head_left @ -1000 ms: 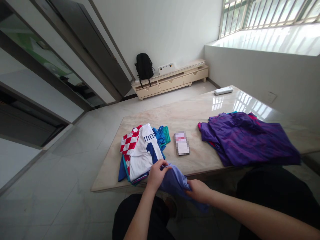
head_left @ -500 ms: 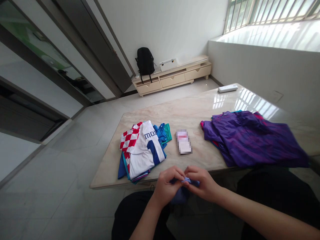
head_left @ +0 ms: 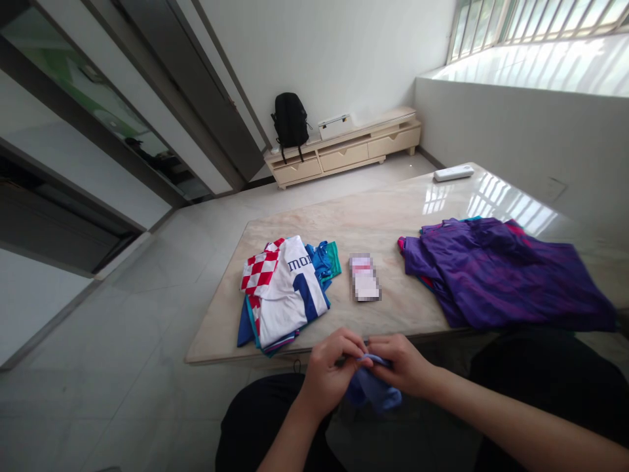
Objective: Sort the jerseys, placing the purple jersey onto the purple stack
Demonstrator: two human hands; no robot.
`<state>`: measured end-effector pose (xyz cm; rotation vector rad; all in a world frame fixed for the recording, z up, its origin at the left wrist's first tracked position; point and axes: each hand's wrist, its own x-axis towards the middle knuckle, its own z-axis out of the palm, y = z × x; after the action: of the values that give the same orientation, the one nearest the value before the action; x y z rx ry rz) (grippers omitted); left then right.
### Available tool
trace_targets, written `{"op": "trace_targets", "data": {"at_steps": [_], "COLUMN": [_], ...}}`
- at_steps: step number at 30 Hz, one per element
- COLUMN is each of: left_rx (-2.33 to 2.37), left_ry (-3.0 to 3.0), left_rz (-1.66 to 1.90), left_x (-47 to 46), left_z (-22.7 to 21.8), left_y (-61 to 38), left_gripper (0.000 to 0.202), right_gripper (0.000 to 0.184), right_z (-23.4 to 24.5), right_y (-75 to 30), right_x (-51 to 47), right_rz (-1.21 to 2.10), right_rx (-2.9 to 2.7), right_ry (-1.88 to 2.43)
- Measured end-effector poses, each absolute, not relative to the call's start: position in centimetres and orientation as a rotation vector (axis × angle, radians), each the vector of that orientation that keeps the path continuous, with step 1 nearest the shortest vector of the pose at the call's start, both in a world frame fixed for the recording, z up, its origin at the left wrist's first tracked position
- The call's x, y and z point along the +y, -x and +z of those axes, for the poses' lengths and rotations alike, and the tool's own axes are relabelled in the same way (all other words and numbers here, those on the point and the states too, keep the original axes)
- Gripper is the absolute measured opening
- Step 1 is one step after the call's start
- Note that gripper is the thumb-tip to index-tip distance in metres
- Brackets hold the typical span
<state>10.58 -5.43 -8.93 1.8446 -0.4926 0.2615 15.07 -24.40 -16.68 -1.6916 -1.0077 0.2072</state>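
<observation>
Both of my hands meet just in front of the table edge, above my lap. My left hand (head_left: 334, 367) pinches the rim of a small blue-violet cloth (head_left: 377, 388), and my right hand (head_left: 400, 364) grips the same rim beside it. The cloth hangs below my fingers; its full shape is hidden. On the table (head_left: 314, 213), left of my hands, lies a stack of folded shirts topped by a white jersey (head_left: 287, 308) with red checks and a blue number. To the right, a spread pile of purple garments (head_left: 501, 275) reaches the near edge.
A phone (head_left: 364, 278) with a blurred screen lies between the two piles. A white oblong object (head_left: 453, 173) rests at the table's far right corner. Beyond stands a low cabinet (head_left: 344, 156) with a black backpack (head_left: 289, 121) and a white box (head_left: 334, 126) on it.
More of the blue-violet cloth now hangs below my fingers, spreading down and right. My hands stay together at nearly the same spot. The view has shifted slightly.
</observation>
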Motion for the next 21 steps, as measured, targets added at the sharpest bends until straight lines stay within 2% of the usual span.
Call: {"op": "trace_targets", "data": {"at_steps": [4,8,18,19,21], "left_rx": [-0.376,-0.292,-0.239,-0.209,-0.139], "left_ry": [-1.974,-2.073,-2.065,-2.04,-1.967], "left_rz": [0.187,0.112,0.123,0.123,0.071], "left_x": [-5.8,-6.1,-6.9,-7.0,-7.1], "left_z": [-9.6,-10.1,-10.4,-10.5,-11.0], "left_y": [-10.3,-10.3,-10.3,-10.3,-10.3], "left_gripper": [0.011,0.016,0.008,0.01,0.035], "right_gripper": [0.028,0.036,0.04,0.041,0.043], "right_z": [-17.2,-17.1,-16.9,-16.8,-16.5], "right_y": [-15.0,-15.1,-15.6,-15.7,-16.0], "right_x": [-24.5,-24.8,-24.9,-25.0,-25.3], "right_rz": [0.223,0.219,0.301,0.284,0.233], "right_rx": [-0.973,-0.954,-0.908,-0.893,-0.846], "right_ry": [1.743,1.723,1.655,1.653,1.664]}}
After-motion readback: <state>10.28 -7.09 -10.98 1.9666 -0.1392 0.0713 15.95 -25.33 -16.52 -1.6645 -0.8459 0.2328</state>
